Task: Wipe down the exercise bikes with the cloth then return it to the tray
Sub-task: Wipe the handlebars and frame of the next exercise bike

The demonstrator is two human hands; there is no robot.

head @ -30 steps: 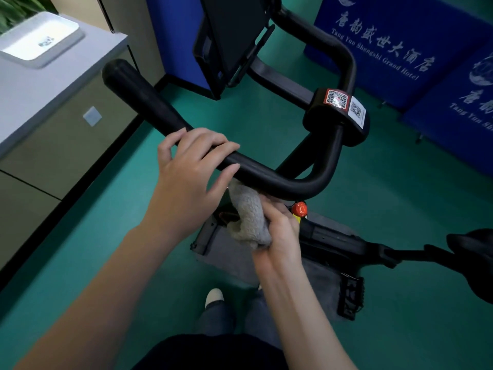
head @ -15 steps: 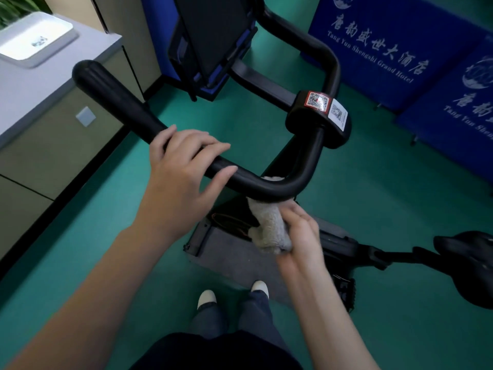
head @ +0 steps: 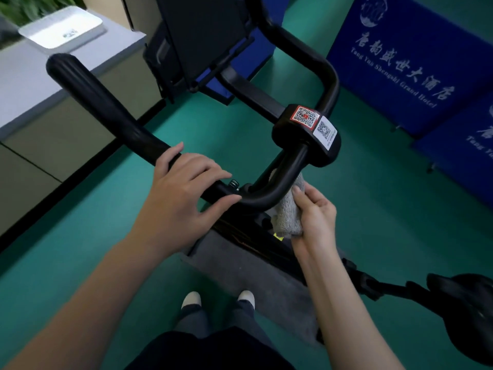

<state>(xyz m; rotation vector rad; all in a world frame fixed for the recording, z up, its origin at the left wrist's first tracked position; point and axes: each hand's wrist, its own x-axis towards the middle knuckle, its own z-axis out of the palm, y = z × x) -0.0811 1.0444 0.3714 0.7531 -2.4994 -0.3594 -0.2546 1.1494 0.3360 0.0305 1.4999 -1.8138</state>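
A black exercise bike handlebar (head: pixel 114 116) runs from the upper left to a curved bend at the centre. My left hand (head: pixel 181 198) rests over the bar, fingers draped across it. My right hand (head: pixel 314 212) holds a grey cloth (head: pixel 289 214) pressed against the underside of the bend, just below the hub with two QR stickers (head: pixel 312 124). The white tray (head: pixel 61 28) sits on the grey counter at the upper left, apart from both hands.
The grey counter with cabinets (head: pixel 32 84) lines the left side. The bike's console screen (head: pixel 202 36) rises behind the bars, and its saddle (head: pixel 464 311) is at the lower right. Blue hotel banners (head: pixel 405 57) stand at the right on the green floor (head: pixel 400 222).
My right hand has slid the cloth rightward and upward along the bend of the handlebar toward the stickered hub. My left hand has kept its hold on the bar.
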